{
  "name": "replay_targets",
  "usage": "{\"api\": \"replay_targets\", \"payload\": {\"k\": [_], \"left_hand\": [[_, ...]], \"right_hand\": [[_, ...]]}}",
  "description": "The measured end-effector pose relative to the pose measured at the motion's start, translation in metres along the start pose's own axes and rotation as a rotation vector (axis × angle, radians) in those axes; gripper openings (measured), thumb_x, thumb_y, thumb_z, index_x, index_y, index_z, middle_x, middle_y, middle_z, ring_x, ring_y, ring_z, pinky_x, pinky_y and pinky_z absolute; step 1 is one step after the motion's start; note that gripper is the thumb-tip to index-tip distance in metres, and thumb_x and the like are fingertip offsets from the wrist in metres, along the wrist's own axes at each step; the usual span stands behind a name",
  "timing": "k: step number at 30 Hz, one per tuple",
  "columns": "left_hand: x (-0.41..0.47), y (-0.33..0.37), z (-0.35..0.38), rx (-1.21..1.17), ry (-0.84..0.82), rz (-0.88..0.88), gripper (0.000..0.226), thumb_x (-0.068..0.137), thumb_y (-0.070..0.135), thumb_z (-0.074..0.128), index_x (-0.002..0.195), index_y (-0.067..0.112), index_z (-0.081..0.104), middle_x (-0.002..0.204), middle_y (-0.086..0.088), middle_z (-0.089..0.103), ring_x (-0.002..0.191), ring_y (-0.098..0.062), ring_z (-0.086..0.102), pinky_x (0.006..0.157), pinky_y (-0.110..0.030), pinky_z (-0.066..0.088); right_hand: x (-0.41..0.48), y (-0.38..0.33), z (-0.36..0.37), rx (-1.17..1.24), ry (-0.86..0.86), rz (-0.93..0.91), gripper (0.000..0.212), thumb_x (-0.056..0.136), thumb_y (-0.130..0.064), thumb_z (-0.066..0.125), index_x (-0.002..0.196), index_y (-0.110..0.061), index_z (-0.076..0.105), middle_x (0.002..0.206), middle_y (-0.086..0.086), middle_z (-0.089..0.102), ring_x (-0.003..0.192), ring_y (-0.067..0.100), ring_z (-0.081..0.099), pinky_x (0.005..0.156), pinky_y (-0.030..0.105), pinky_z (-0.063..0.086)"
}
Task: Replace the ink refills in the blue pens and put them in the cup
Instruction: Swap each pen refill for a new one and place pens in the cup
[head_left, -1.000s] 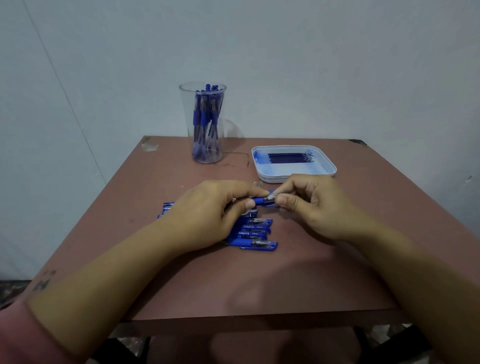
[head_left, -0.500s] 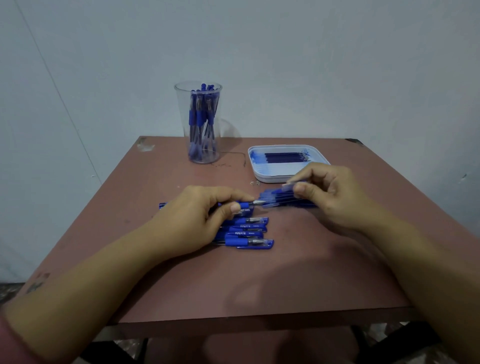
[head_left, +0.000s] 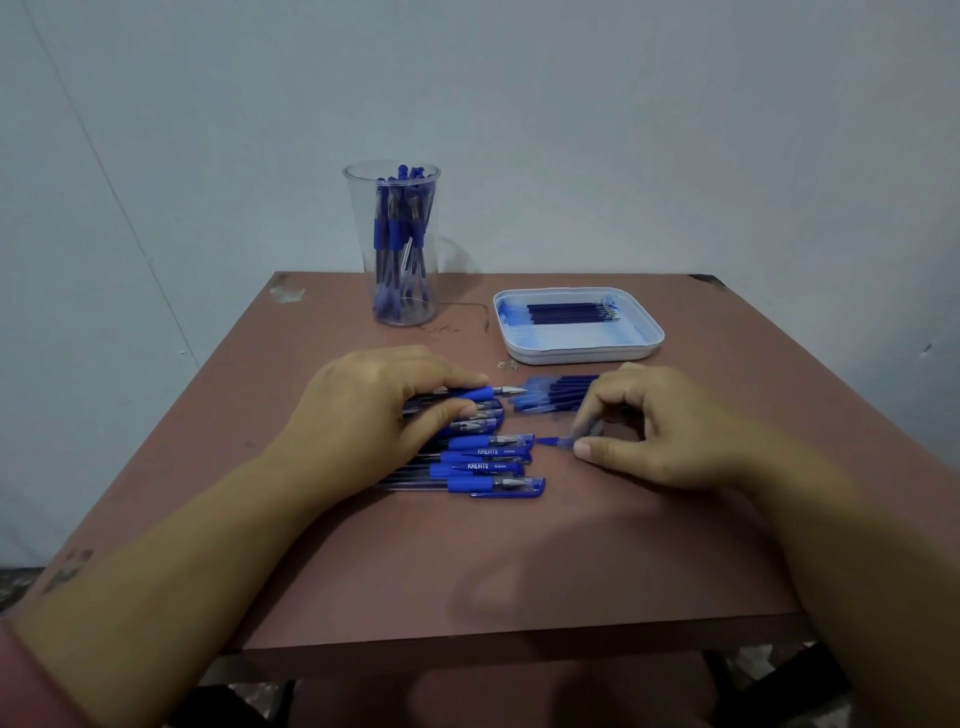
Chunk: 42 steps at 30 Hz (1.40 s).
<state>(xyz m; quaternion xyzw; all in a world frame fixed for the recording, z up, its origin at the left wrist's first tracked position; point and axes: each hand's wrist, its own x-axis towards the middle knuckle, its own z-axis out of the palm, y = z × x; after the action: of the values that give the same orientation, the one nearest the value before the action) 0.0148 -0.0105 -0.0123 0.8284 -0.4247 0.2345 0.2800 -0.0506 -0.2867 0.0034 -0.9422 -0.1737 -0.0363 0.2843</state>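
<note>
head view: right hand (head_left: 665, 431) pinches what looks like a small blue plastic pen cap (head_left: 553, 442), blurred; a loose pinch could drop it among the capped blue pens (head_left: 488, 470) just left of it. left hand (head_left: 379, 405) grips an uncapped blue pen (head_left: 470, 393); its bare tip may smear ink. clear plastic cup (head_left: 358, 218) stands well beyond that hand.

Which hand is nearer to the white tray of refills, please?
Right. The right hand, pinching a pen cap, sits just in front of the tray; the left hand, holding a pen, lies farther left.
</note>
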Motion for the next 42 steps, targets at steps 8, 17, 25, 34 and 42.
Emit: {"api": "replay_targets", "payload": {"k": [8, 17, 25, 34, 42], "left_hand": [[0.001, 0.008, 0.006, -0.030, -0.017, 0.026, 0.032, 0.091, 0.048, 0.057, 0.112, 0.030, 0.073, 0.097, 0.016, 0.071, 0.085, 0.000, 0.064, 0.071, -0.029, 0.055], [0.000, 0.009, 0.007, -0.045, 0.000, 0.029, 0.034, 0.093, 0.046, 0.053, 0.112, 0.028, 0.074, 0.095, 0.015, 0.071, 0.084, -0.002, 0.064, 0.069, -0.031, 0.054], [0.000, 0.008, 0.005, -0.018, 0.015, 0.038, 0.035, 0.092, 0.047, 0.053, 0.112, 0.027, 0.074, 0.098, 0.014, 0.072, 0.086, -0.004, 0.065, 0.072, -0.031, 0.055], [0.001, 0.008, 0.006, -0.010, 0.024, 0.041, 0.035, 0.092, 0.046, 0.053, 0.111, 0.026, 0.074, 0.098, 0.013, 0.073, 0.086, -0.005, 0.066, 0.071, -0.032, 0.056], [0.001, 0.008, 0.006, -0.019, 0.024, 0.035, 0.035, 0.092, 0.047, 0.053, 0.112, 0.027, 0.074, 0.097, 0.013, 0.072, 0.085, -0.005, 0.066, 0.071, -0.032, 0.055]], "right_hand": [[0.014, -0.018, 0.025, 0.015, 0.347, -0.181, 0.022, 0.084, -0.038, 0.066, 0.102, -0.027, 0.071, 0.085, -0.016, 0.066, 0.079, 0.008, 0.060, 0.070, 0.021, 0.048], [0.017, -0.022, 0.034, 0.044, 0.373, -0.212, 0.015, 0.084, -0.017, 0.074, 0.098, -0.022, 0.072, 0.088, -0.018, 0.067, 0.081, 0.006, 0.063, 0.073, 0.018, 0.051], [0.016, -0.023, 0.032, 0.102, 0.374, -0.170, 0.008, 0.088, -0.030, 0.068, 0.095, -0.027, 0.070, 0.084, -0.017, 0.066, 0.077, 0.010, 0.062, 0.067, 0.018, 0.047], [0.016, -0.023, 0.033, 0.098, 0.359, -0.165, 0.014, 0.088, -0.033, 0.067, 0.101, -0.028, 0.069, 0.086, -0.022, 0.063, 0.080, 0.006, 0.059, 0.069, 0.011, 0.043], [0.014, -0.026, 0.034, 0.141, 0.366, -0.149, 0.017, 0.084, -0.030, 0.073, 0.099, -0.034, 0.066, 0.084, -0.025, 0.063, 0.076, 0.010, 0.059, 0.066, 0.014, 0.046]]}}
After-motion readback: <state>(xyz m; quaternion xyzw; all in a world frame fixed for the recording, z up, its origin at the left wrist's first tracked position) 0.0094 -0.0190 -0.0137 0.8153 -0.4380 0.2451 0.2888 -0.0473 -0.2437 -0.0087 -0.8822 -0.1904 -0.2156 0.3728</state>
